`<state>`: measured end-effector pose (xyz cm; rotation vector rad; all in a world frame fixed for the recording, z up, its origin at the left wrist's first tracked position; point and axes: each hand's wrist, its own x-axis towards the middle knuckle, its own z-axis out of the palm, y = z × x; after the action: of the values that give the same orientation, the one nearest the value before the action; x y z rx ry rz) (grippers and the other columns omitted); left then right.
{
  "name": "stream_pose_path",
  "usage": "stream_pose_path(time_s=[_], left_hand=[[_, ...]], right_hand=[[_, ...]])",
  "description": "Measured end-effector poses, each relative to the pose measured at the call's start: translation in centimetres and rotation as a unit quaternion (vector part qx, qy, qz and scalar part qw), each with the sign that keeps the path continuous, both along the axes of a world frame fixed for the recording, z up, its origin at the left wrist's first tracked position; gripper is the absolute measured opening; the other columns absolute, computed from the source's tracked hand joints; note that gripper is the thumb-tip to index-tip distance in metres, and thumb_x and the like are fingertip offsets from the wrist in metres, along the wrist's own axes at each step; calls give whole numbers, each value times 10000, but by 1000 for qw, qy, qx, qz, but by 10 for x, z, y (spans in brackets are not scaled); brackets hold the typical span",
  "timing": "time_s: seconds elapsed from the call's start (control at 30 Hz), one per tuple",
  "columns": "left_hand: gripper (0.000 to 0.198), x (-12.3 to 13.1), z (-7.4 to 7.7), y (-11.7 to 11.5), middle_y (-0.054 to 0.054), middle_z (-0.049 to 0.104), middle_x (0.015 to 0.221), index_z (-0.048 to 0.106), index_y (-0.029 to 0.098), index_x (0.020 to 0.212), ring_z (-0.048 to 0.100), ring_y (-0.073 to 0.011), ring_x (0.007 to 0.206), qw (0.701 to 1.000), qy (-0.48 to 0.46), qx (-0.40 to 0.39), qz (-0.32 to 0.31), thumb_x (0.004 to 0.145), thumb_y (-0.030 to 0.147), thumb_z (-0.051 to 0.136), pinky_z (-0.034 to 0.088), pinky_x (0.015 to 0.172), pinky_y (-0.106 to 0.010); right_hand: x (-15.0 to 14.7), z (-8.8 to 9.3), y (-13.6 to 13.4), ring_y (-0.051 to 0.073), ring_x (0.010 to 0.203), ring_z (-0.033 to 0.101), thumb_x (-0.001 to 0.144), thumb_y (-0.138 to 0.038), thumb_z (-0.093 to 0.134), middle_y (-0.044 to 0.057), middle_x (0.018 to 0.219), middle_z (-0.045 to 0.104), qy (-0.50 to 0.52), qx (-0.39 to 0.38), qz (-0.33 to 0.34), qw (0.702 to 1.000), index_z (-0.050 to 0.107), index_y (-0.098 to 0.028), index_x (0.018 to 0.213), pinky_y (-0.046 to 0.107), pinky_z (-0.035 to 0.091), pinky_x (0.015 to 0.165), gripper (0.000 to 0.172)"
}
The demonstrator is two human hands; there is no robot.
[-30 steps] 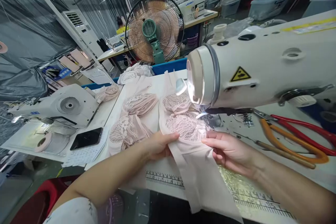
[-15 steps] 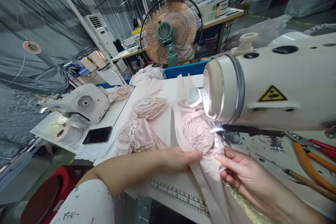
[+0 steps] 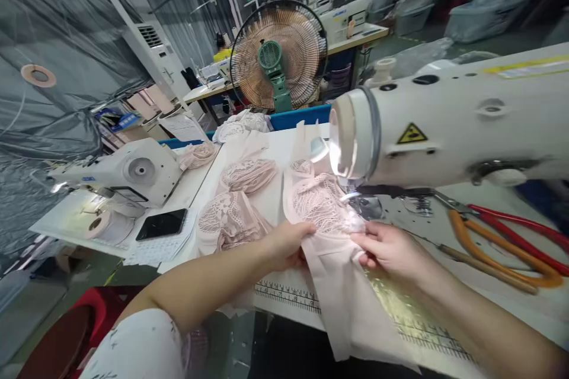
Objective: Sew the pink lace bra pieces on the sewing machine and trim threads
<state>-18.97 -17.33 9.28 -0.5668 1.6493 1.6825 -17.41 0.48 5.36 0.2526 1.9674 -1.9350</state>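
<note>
Lying on the white worktable (image 3: 280,207), the pale pink lace garment (image 3: 317,207) extends from the near table edge up to the needle area of the sewing machine (image 3: 422,124). Its lace portion is flat and gathered beside the needle area; its plain fabric panel hangs over the near edge. Glare makes it hard to tell whether the needle is in the cloth.

The left hand (image 3: 287,247) is nearly closed, thumb on top of the fabric and fingers beneath, gripping the garment at its left margin. The right hand (image 3: 384,249) is likewise nearly closed, pinching the garment at the right margin between thumb and fingers, just below the needle area.

A printed ruler scale (image 3: 288,296) runs along the near table edge, passing under the garment. Left of the garment lie further lace pieces (image 3: 231,219). Beyond these, a phone (image 3: 162,224) rests on paper sheets (image 3: 178,247). To the right lie a wooden-handled tool (image 3: 489,269), orange handles (image 3: 498,254) and red handles (image 3: 511,222). Behind the worktable stands a large fan (image 3: 278,59).
</note>
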Motion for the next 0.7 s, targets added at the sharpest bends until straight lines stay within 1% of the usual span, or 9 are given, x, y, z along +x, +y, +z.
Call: stream_pose_path(time_s=[0.07, 0.17, 0.23, 0.3, 0.4, 0.47, 0.53, 0.6, 0.7], left_hand=[[411, 1, 7, -7, -36, 595, 556, 559, 134, 801, 589, -171, 506, 995, -52, -28, -75, 914, 469, 350, 478, 487, -279], [797, 2, 28, -26, -108, 622, 569, 623, 114, 697, 616, -199, 533, 947, -68, -100, -298, 863, 692, 100, 478, 501, -296], [746, 4, 45, -37, -83, 588, 504, 600, 152, 564, 577, -179, 476, 874, 19, -190, -446, 840, 720, 204, 464, 515, -294], [609, 5, 57, -38, -59, 575, 497, 560, 180, 503, 540, -165, 459, 782, 195, -274, -526, 861, 621, 343, 452, 556, -305], [401, -7, 56, -20, -86, 660, 733, 647, 186, 652, 596, -204, 661, 655, 472, -283, -517, 890, 386, 393, 456, 697, -342], [294, -23, 41, -3, -97, 668, 1017, 692, 205, 897, 593, -242, 964, 597, 566, -246, -513, 877, 279, 408, 423, 885, -376], [314, -43, 23, 10, -83, 590, 1235, 644, 228, 1113, 465, -265, 1209, 527, 605, -239, -546, 861, 271, 461, 300, 1045, -413], [431, -58, 8, 15, -134, 542, 1290, 577, 195, 1235, 420, -329, 1236, 479, 608, -292, -562, 841, 361, 528, 257, 1057, -470], [623, -62, -1, 11, -217, 536, 1250, 482, 136, 1337, 487, -387, 1107, 465, 584, -379, -547, 832, 499, 522, 339, 948, -500]], right_hand=[[1, 4, -3, 92, 375, 473, 700, -288, 614, -44, 448, 545, 5, 39, 8, 999, 519, -181, 763, 202, 347, 403, 157], [5, 10, 0, 136, 370, 496, 689, -290, 632, -58, 432, 548, 10, 105, -3, 994, 496, -177, 925, 233, 334, 406, 295], [12, 13, 6, 170, 431, 544, 729, -343, 612, -52, 457, 567, 42, 192, 6, 980, 468, -146, 1075, 256, 363, 449, 424], [20, 14, 12, 201, 508, 583, 797, -407, 533, -25, 497, 587, 93, 310, 44, 945, 458, -108, 1169, 280, 392, 482, 483], [31, 10, 16, 211, 592, 601, 883, -390, 388, 45, 633, 636, 256, 457, 87, 847, 590, -152, 1055, 303, 425, 492, 356], [37, 4, 14, 221, 727, 625, 897, -331, 375, 87, 796, 674, 411, 490, 95, 763, 649, -182, 900, 325, 481, 580, 312], [41, -1, 13, 240, 909, 622, 897, -288, 411, 98, 959, 687, 518, 487, 109, 695, 658, -177, 882, 369, 506, 735, 272], [44, -6, 13, 249, 1003, 602, 892, -271, 451, 89, 1044, 684, 549, 487, 118, 669, 651, -162, 929, 402, 494, 819, 230], [45, -10, 19, 237, 1009, 602, 890, -243, 474, 63, 1066, 683, 552, 478, 128, 671, 637, -154, 936, 407, 487, 847, 191]])
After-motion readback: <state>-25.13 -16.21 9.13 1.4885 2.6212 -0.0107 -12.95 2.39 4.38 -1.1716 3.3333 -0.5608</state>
